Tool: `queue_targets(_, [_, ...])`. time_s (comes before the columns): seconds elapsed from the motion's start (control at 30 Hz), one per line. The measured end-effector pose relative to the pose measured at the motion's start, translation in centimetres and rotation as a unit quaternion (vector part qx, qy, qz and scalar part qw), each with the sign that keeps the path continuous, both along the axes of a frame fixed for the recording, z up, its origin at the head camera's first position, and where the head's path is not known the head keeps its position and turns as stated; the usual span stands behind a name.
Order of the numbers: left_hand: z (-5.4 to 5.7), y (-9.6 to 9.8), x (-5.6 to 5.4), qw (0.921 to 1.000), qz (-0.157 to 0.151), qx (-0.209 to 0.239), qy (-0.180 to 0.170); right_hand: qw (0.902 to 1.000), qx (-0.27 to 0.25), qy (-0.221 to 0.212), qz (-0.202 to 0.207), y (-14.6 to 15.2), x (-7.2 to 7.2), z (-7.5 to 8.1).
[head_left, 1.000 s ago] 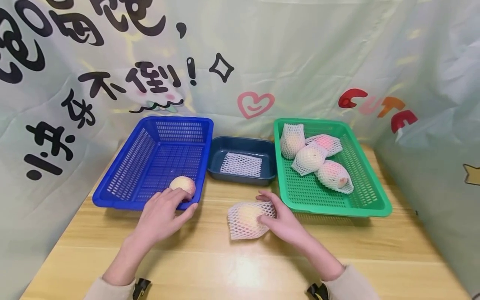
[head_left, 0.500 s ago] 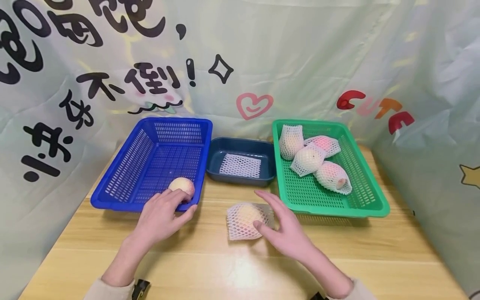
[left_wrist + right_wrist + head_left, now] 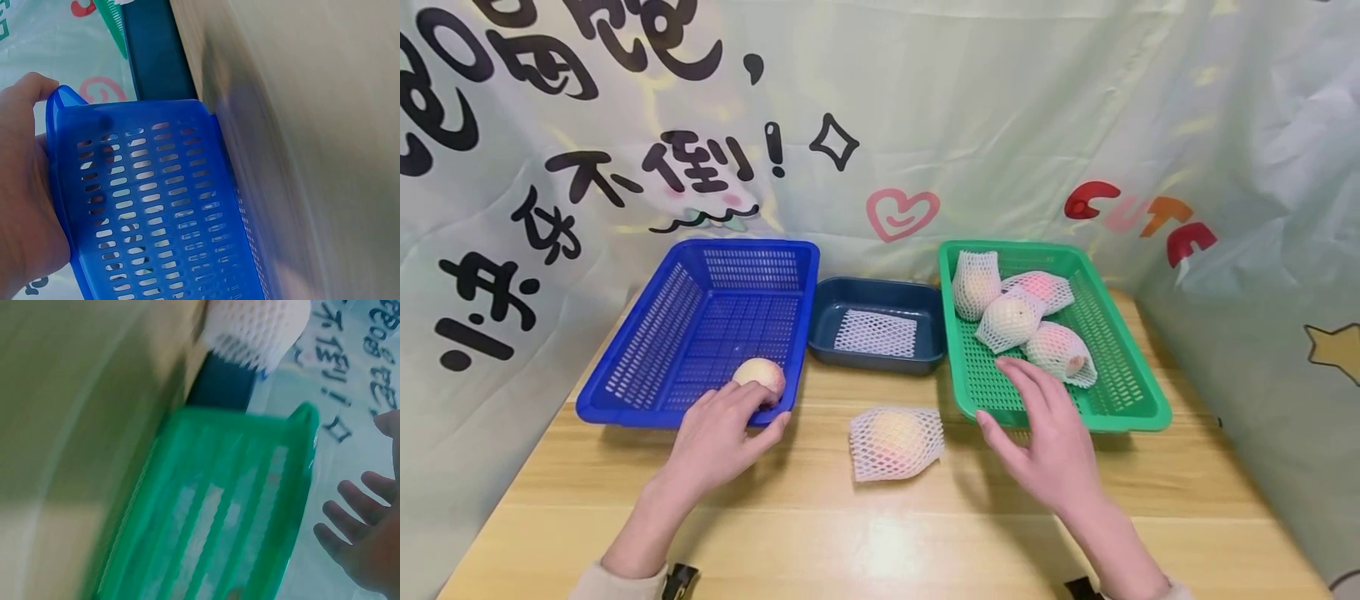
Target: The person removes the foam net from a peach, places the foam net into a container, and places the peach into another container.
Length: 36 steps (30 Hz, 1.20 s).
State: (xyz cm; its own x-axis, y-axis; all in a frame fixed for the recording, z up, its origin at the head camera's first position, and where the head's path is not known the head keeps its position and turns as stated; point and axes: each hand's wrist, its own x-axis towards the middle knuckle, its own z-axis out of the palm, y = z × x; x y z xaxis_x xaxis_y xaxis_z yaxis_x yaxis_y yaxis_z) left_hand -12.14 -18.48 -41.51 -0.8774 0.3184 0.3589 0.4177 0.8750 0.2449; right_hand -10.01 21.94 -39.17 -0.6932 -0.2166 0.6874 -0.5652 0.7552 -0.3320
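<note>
My left hand (image 3: 718, 433) reaches over the front rim of the blue basket (image 3: 625, 414), its fingers curled onto a bare pale-pink peach (image 3: 758, 377) in the near right corner. The thumb stays outside the rim; the fingertips are hidden. My right hand (image 3: 1048, 442) is over the front rim of the green basket (image 3: 958, 375), fingers spread and holding nothing. In the right wrist view, the right hand (image 3: 369, 519) is beside the green basket wall. A peach in a white foam net (image 3: 895, 442) lies on the table between the hands.
Several netted peaches (image 3: 1009, 319) lie in the green basket. Between the baskets stands a dark blue tray (image 3: 820, 337) with a flat foam net (image 3: 876, 333) in it. A printed cloth (image 3: 1015, 117) hangs behind the wooden table (image 3: 790, 533).
My right hand has let go of the netted peach and moved right, to the green basket. The netted peach stays on the table. My left hand keeps its place on the bare peach.
</note>
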Motion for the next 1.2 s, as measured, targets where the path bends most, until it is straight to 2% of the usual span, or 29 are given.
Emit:
queue_targets(0.13, [0.0, 0.0, 0.1, 1.0, 0.002, -0.002, -0.001, 0.9967, 0.051, -0.038, -0.051, 2.0, 0.2, -0.6])
queue_targets(0.3, [0.1, 0.0, 0.2, 1.0, 0.003, -0.003, -0.007, 0.9837, 0.114, -0.1, -0.097, 3.4, 0.4, -1.2])
queue_targets(0.57, [0.4, 0.1, 0.3, 0.9998, 0.0, -0.01, -0.016, 0.9671, 0.159, -0.173, -0.097, 3.9, 0.4, -2.0])
queue_targets(0.73, [0.4, 0.1, 0.3, 0.9997, -0.002, 0.012, -0.019, 0.9634, 0.179, -0.176, -0.095, 4.1, 0.3, -2.4])
queue_targets(0.87, [0.3, 0.3, 0.2, 0.9976, -0.018, 0.064, 0.018, 0.9659, 0.181, -0.159, -0.095, 4.2, 0.3, -2.7])
queue_targets(1.03, [0.5, 1.3, -0.1, 0.9883, -0.048, 0.132, 0.06, 0.9695, 0.177, -0.142, -0.092, 4.2, 0.3, -3.0])
queue_targets(1.2, [1.3, 3.4, -0.5, 0.9771, -0.09, 0.181, 0.066, 0.9714, 0.176, -0.131, -0.09, 4.2, 0.2, -3.2])
